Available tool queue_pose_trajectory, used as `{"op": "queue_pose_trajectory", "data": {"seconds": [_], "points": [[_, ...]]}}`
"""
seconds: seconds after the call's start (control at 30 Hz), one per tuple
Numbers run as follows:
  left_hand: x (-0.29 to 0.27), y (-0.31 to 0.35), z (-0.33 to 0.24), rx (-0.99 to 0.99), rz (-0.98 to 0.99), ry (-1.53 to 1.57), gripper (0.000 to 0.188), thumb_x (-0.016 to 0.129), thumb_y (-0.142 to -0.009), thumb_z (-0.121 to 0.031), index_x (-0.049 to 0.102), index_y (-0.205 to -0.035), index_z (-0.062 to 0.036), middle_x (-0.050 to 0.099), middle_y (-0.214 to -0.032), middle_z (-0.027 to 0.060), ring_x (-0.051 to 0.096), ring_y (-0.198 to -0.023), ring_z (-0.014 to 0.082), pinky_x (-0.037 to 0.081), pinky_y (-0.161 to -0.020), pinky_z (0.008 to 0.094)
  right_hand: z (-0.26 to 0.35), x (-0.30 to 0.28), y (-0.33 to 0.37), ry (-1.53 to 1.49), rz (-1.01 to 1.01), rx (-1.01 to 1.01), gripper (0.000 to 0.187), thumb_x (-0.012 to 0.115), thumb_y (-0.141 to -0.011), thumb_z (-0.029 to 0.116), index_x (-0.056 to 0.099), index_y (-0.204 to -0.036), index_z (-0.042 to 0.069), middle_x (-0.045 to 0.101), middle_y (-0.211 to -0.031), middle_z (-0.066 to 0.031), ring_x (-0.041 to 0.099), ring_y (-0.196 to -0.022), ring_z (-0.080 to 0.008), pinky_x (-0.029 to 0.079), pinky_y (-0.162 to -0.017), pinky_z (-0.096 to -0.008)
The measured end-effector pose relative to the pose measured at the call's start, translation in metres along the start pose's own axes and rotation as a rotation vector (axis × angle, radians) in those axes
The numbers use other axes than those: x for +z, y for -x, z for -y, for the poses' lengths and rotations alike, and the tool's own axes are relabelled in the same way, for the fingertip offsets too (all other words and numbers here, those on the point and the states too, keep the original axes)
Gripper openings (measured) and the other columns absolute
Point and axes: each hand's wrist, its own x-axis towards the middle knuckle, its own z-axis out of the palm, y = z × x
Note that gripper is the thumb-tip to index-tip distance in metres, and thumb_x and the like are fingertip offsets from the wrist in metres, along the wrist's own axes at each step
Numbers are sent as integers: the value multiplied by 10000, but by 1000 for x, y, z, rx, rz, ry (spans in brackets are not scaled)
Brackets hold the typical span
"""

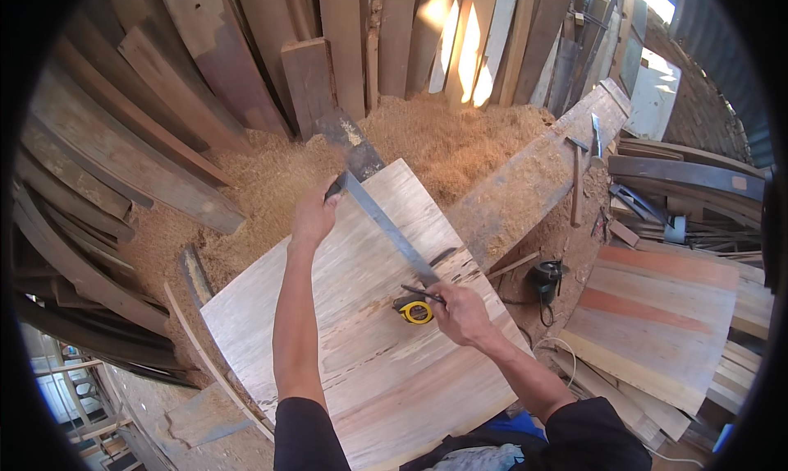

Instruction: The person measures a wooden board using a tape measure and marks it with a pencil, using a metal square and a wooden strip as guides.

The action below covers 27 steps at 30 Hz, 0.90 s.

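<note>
A wide pale wooden board (361, 323) lies in front of me. At its far edge my left hand (314, 215) is closed round the dark stock of a try square (386, 229). The square's metal blade slants across the board down to my right hand (461, 317). My right hand is closed on a dark pencil (420, 292) at the blade's near end; whether its fingers also press the blade is hidden. Just left of this hand, a black and yellow tape measure (416, 311) rests on the board.
Planks (222, 52) lean along the back and left. Sawdust (460, 151) covers the ground behind the board. To the right, a long plank (525, 183) carries a hammer (577, 179) and a chisel (597, 134). A black power tool (546, 278) stands near a reddish-striped board (657, 307).
</note>
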Motion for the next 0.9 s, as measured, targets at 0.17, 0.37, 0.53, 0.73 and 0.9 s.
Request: {"op": "queue_pose_trajectory", "data": {"seconds": [0.17,0.37,0.53,0.73,0.9], "points": [[30,-25,7,36,74,-106,433,652,-977,-165,618,-1408,-152,667,-1315,184,608,-1236,369,468,-1056,456,-13,-10,-53,131,-282,-120,158,669,-927,150,678,-1053,55,681,-953,-188,681,-879,-415,531,-765,-509],[52,-17,6,18,59,21,389,645,-984,-174,640,-1373,-164,650,-1335,122,552,-1282,333,431,-1108,440,-17,5,-89,239,-147,-56,182,662,-950,210,653,-1039,51,660,-1026,-185,675,-885,-416,537,-755,-518],[47,-20,9,150,5,-44,306,647,-982,-157,693,-1283,-176,664,-1321,54,576,-1230,305,434,-1099,430,-11,40,-20,163,-126,-29,189,665,-945,186,631,-1084,63,649,-1024,-176,672,-874,-411,535,-725,-518],[48,-23,5,92,3,62,247,642,-971,-101,728,-1201,-128,696,-1257,105,593,-1238,327,459,-1081,433,8,40,24,103,76,1,159,700,-919,186,662,-1028,77,668,-930,-163,684,-845,-399,544,-713,-508],[51,-20,7,113,3,25,269,642,-978,-115,726,-1231,-149,683,-1287,117,597,-1235,330,458,-1093,428,-6,40,19,69,195,-120,154,686,-925,209,644,-1006,84,675,-860,-185,689,-771,-420,534,-663,-536]]}}
